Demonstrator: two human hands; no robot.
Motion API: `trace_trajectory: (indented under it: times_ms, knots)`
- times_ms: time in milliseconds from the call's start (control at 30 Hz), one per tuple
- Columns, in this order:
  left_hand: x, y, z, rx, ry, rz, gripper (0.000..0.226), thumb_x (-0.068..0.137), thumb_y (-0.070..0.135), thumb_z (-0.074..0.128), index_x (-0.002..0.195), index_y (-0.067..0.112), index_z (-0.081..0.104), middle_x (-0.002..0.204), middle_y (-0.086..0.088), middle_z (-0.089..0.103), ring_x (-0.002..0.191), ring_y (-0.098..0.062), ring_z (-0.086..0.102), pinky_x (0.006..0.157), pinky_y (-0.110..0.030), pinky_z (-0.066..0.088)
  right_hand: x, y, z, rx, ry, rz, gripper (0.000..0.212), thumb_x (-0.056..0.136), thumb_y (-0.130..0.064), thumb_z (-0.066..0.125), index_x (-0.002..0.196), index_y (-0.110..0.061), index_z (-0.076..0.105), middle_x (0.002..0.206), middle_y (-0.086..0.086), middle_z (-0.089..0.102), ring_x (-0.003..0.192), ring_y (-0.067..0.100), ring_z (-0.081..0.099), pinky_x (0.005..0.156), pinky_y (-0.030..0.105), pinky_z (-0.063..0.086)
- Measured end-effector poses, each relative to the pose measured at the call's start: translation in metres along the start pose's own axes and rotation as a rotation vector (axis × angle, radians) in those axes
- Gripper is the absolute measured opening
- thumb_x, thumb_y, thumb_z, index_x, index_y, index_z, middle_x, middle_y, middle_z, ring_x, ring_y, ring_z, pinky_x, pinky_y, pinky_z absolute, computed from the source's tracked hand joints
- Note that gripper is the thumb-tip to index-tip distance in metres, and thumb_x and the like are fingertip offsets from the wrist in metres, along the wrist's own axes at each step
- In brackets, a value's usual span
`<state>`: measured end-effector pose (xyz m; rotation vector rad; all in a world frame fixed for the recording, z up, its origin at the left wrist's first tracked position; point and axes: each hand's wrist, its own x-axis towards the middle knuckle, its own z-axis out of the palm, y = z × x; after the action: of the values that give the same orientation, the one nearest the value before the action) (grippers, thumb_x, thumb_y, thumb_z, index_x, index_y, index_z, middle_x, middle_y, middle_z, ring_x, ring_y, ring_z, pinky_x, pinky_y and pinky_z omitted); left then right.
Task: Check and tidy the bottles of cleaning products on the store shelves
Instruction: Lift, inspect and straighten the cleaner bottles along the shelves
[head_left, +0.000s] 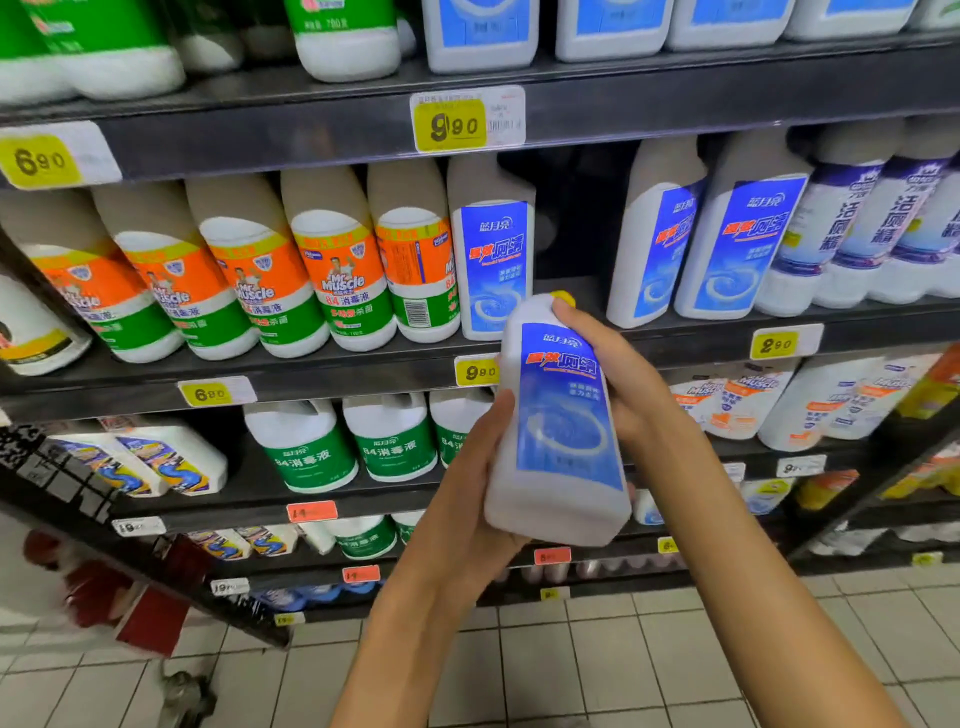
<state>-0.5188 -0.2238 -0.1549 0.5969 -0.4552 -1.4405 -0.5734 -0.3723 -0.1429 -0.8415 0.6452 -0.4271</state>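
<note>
White plastic bottle (558, 431), blue-labelled, gripped by both hands.

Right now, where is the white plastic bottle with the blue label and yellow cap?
White blue-labelled bottle: centre of head view, held between left hand and right hand, before the shelf gap.

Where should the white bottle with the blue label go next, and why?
Probably into the dark gap on the middle shelf. Both hands, left and right, hold the white plastic bottle with the blue label just below that gap, and matching blue-labelled bottles stand on either side of it.
</note>
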Motion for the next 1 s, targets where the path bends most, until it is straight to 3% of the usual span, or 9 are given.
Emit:
trace_trajectory:
  times_ms: [67, 133, 267, 333, 400, 533, 667, 833, 1000]
  knots:
    - [0.001, 0.005, -0.006, 0.027, 0.039, -0.039, 0.042, 0.09, 0.047, 0.054, 0.126, 0.027, 0.061, 0.124, 0.003, 0.057, 0.118, -0.012, 0.054, 0.102, -0.032, 0.038, 0.0, 0.006, -0.004, 0.025, 0.053, 0.051, 0.034, 0.087, -0.044, 0.061, 0.094, -0.011, 0.062, 0.073, 0.005, 0.073, 0.061, 0.014, 0.07, 0.056, 0.029, 0.059]
    - [0.002, 0.004, -0.011, 0.032, 0.019, -0.091, 0.049, 0.084, 0.049, 0.062, 0.125, 0.023, 0.061, 0.118, 0.0, 0.063, 0.113, -0.017, 0.059, 0.099, -0.04, 0.043, -0.001, 0.01, -0.008, -0.009, 0.095, 0.078, 0.032, 0.088, -0.042, 0.06, 0.088, -0.01, 0.061, 0.066, 0.005, 0.072, 0.055, 0.014, 0.069, 0.046, 0.025, 0.055]
    - [0.006, -0.002, -0.017, 0.143, 0.117, -0.018, 0.04, 0.073, 0.05, 0.069, 0.102, 0.023, 0.066, 0.095, 0.007, 0.073, 0.091, -0.011, 0.069, 0.08, -0.033, 0.056, -0.005, 0.007, -0.016, -0.028, 0.121, 0.115, 0.032, 0.086, -0.042, 0.063, 0.088, -0.01, 0.062, 0.068, 0.006, 0.072, 0.056, 0.015, 0.07, 0.045, 0.026, 0.054]
    - [0.005, 0.001, -0.003, 0.026, 0.015, -0.118, 0.054, 0.078, 0.046, 0.067, 0.123, 0.018, 0.059, 0.112, 0.002, 0.064, 0.11, -0.016, 0.058, 0.108, -0.047, 0.037, -0.005, 0.003, -0.019, -0.031, 0.116, 0.119, 0.032, 0.085, -0.042, 0.064, 0.088, -0.01, 0.063, 0.071, 0.006, 0.073, 0.059, 0.016, 0.071, 0.046, 0.028, 0.055]
    - [0.007, 0.002, 0.003, -0.079, -0.066, -0.171, 0.066, 0.081, 0.041, 0.066, 0.139, 0.018, 0.045, 0.121, -0.003, 0.055, 0.12, -0.021, 0.045, 0.116, -0.052, 0.018, -0.006, -0.003, -0.02, -0.036, 0.105, 0.097, 0.033, 0.083, -0.042, 0.065, 0.09, -0.01, 0.064, 0.074, 0.006, 0.073, 0.061, 0.016, 0.071, 0.049, 0.029, 0.056]
    - [0.012, 0.006, -0.001, 0.295, 0.056, -0.159, 0.04, 0.076, 0.035, 0.073, 0.111, 0.02, 0.064, 0.104, -0.003, 0.072, 0.092, -0.018, 0.069, 0.075, -0.037, 0.058, -0.006, -0.017, -0.02, -0.087, 0.105, -0.109, 0.029, 0.083, -0.041, 0.066, 0.092, -0.013, 0.064, 0.078, 0.005, 0.075, 0.066, 0.016, 0.072, 0.059, 0.031, 0.06]
    - [0.018, 0.001, -0.013, 0.794, 0.128, -0.045, 0.036, 0.075, 0.048, 0.072, 0.102, 0.024, 0.066, 0.102, -0.001, 0.074, 0.095, -0.021, 0.07, 0.088, -0.043, 0.055, -0.016, -0.029, -0.013, -0.19, 0.006, -0.442, 0.02, 0.084, -0.038, 0.067, 0.09, -0.02, 0.061, 0.083, -0.001, 0.074, 0.074, 0.014, 0.072, 0.062, 0.026, 0.056]
    - [0.035, -0.014, -0.017, 0.819, 0.181, 0.235, 0.034, 0.067, 0.031, 0.079, 0.097, 0.026, 0.064, 0.091, 0.012, 0.075, 0.085, -0.009, 0.071, 0.066, -0.017, 0.054, -0.042, -0.036, -0.007, -0.52, -0.003, -0.69, 0.027, 0.079, -0.037, 0.068, 0.104, -0.033, 0.059, 0.092, -0.016, 0.072, 0.084, 0.005, 0.07, 0.064, 0.018, 0.053]
    - [0.051, -0.009, -0.029, 0.946, 0.193, 0.316, 0.044, 0.066, 0.012, 0.08, 0.102, 0.026, 0.058, 0.093, 0.012, 0.071, 0.084, -0.003, 0.068, 0.068, -0.015, 0.052, -0.057, -0.031, -0.008, -0.632, -0.063, -0.806, 0.045, 0.065, -0.02, 0.08, 0.105, -0.024, 0.06, 0.094, -0.011, 0.07, 0.088, 0.01, 0.068, 0.071, 0.027, 0.056]
